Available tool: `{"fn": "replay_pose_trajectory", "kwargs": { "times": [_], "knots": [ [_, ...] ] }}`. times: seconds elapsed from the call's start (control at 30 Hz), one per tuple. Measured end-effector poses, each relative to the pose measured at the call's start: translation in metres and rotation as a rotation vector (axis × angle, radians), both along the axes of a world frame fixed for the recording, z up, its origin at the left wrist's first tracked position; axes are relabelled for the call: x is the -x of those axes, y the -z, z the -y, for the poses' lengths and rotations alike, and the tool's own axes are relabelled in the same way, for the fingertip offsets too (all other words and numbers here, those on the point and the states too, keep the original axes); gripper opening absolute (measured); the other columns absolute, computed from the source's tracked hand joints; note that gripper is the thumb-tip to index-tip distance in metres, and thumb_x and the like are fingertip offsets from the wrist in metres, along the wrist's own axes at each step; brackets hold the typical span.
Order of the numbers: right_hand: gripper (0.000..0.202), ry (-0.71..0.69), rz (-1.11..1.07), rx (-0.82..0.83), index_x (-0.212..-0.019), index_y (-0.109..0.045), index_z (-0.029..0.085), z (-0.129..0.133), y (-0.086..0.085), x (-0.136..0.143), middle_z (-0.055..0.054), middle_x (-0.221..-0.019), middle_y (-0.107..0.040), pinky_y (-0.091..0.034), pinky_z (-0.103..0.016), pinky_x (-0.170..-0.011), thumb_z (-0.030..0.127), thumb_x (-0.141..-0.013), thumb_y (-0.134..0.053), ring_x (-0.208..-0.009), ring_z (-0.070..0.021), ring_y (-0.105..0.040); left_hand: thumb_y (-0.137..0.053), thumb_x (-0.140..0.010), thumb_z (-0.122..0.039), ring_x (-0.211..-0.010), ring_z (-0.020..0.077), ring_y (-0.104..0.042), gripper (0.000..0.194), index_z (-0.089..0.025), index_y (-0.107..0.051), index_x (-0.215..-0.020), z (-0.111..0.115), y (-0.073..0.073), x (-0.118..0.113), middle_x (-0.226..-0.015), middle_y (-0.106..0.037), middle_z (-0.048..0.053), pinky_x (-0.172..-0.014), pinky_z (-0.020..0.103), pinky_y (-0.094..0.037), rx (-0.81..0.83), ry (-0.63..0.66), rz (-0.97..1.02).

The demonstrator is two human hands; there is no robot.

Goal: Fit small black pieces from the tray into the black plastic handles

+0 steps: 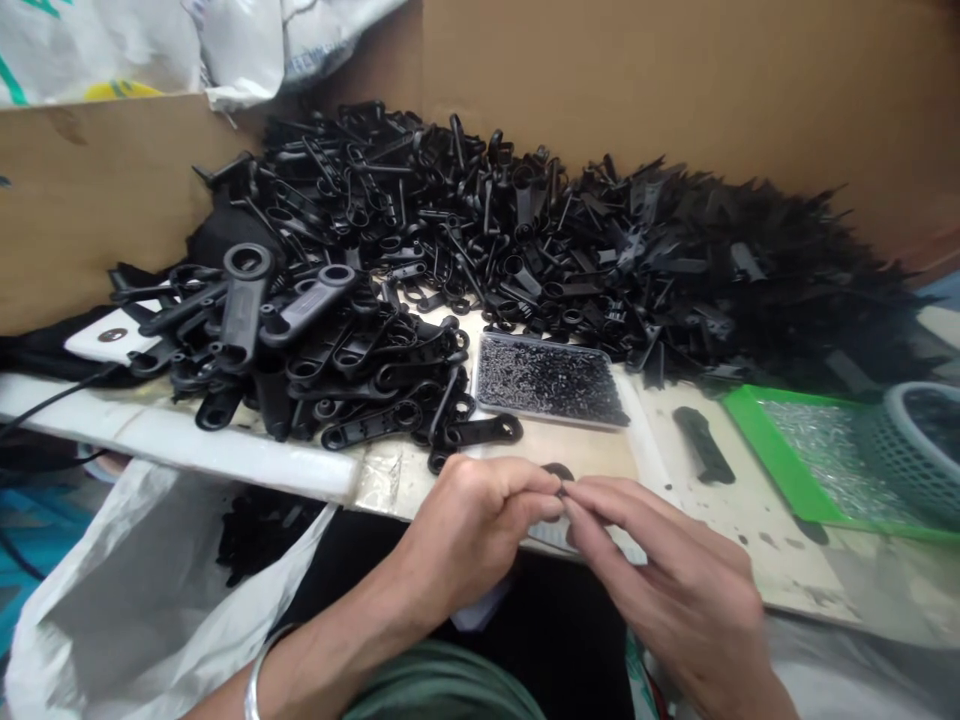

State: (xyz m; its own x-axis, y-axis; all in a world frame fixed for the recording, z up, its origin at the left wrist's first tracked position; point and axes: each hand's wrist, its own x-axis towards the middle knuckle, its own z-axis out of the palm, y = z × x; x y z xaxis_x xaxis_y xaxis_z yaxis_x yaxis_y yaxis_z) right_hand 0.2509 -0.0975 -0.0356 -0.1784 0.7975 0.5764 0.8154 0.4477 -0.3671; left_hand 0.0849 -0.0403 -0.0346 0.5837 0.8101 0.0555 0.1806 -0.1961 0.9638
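Observation:
My left hand [480, 520] and my right hand [667, 570] meet at the table's front edge, fingertips pinched together. A small dark piece [559, 475] shows between and just behind the fingertips; most of it is hidden. Both hands are closed on it, as far as its visible part shows. Just beyond them lies a clear tray [551, 380] full of tiny black parts. Black plastic crank-shaped parts [247, 310] are heaped left of that tray, and a single flat black piece [703, 445] rests on the table to the right.
A large pile of black parts [480, 210] runs along the cardboard wall [675, 80]. At right, a green tray [780, 480] holds small clear pieces beside a grey basket [922, 450]. A white sack [97, 600] with black parts hangs open at lower left.

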Motion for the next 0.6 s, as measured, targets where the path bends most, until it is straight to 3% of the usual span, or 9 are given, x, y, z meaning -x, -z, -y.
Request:
{"fn": "replay_pose_trajectory", "kwargs": {
  "times": [0.17,0.43,0.6],
  "knots": [
    [0.026,-0.019,-0.005,-0.001,-0.102,-0.059,0.023,-0.0028,0.0033,-0.0019,0.0,-0.089,-0.071,-0.055,-0.023,-0.074,0.005,-0.083,-0.06,-0.077,-0.0125,-0.068,-0.054,-0.089,-0.02,-0.06,0.0091,-0.052,0.019,-0.017,-0.07,-0.08,-0.0023,0.0008,0.0017,-0.064,-0.059,-0.003,-0.058,0.019,-0.04,0.001,0.008,-0.015],
    [0.028,-0.129,0.092,0.071,-0.11,-0.055,0.019,-0.0042,0.0018,-0.0098,-0.004,-0.098,-0.068,-0.052,-0.025,-0.082,0.005,-0.086,-0.057,-0.088,-0.0134,-0.066,-0.054,-0.087,-0.018,-0.058,0.0092,-0.053,0.018,-0.015,-0.069,-0.078,-0.0034,0.0016,0.0011,-0.065,-0.06,-0.002,-0.056,0.019,-0.041,0.106,0.001,-0.027],
    [0.025,-0.094,0.135,0.003,-0.104,-0.055,0.019,-0.0057,0.0037,-0.0082,-0.002,-0.089,-0.069,-0.053,-0.024,-0.076,0.005,-0.083,-0.06,-0.081,-0.0129,-0.066,-0.052,-0.089,-0.019,-0.058,0.0081,-0.052,0.02,-0.016,-0.07,-0.081,-0.0072,-0.0009,0.0015,-0.065,-0.06,-0.003,-0.057,0.018,-0.04,0.027,0.049,-0.051]
  ]
}}
